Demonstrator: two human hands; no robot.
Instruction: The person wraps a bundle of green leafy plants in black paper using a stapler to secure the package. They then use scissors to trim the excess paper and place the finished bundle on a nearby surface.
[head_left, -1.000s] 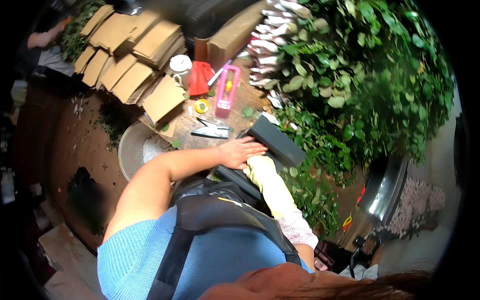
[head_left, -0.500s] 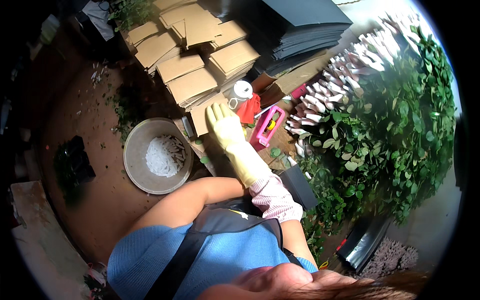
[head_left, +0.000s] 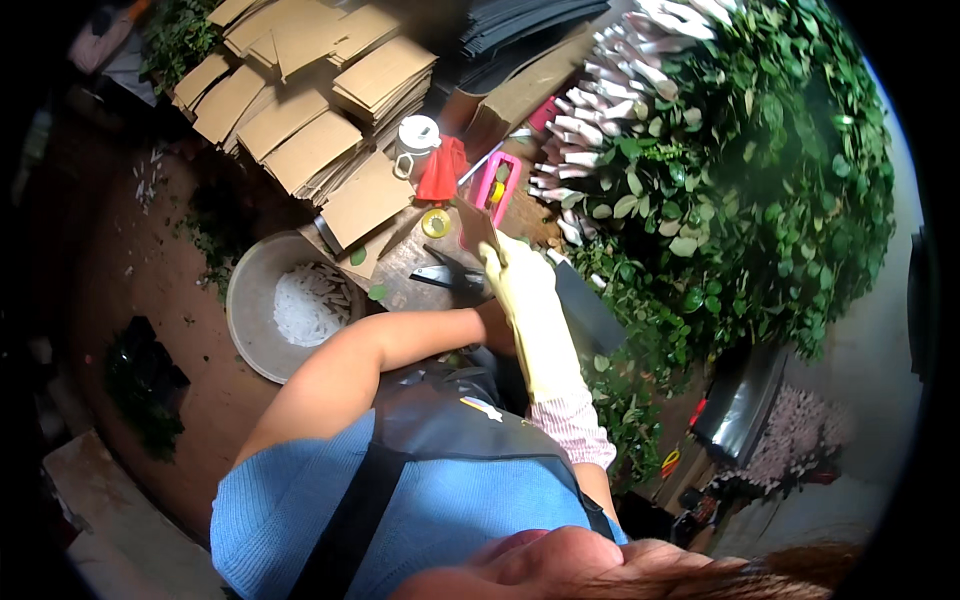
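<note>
My right hand [head_left: 517, 283], in a yellow rubber glove with a pink striped cuff, grips a small brown cardboard piece [head_left: 474, 226] by its lower edge and holds it upright over the work board [head_left: 405, 262]. My bare left forearm crosses in from the left. My left hand [head_left: 492, 326] lies tucked behind the gloved forearm, its fingers hidden. Black shears [head_left: 449, 278] lie on the board just left of the glove. A yellow tape roll [head_left: 436, 222] sits beside the cardboard piece.
A metal bowl [head_left: 250, 330] of white scraps stands at the left. Cardboard stacks [head_left: 300, 110] fill the back, with a red cloth [head_left: 441, 172], a pink frame [head_left: 497, 187] and a white roll [head_left: 418, 132]. Leafy branches [head_left: 730, 170] and paper-wrapped stems [head_left: 620, 90] rise on the right.
My gloved right hand, stretched toward the cardboard stacks half a second ago, has drawn back and now holds a cardboard piece. My left hand has slid under the right forearm.
</note>
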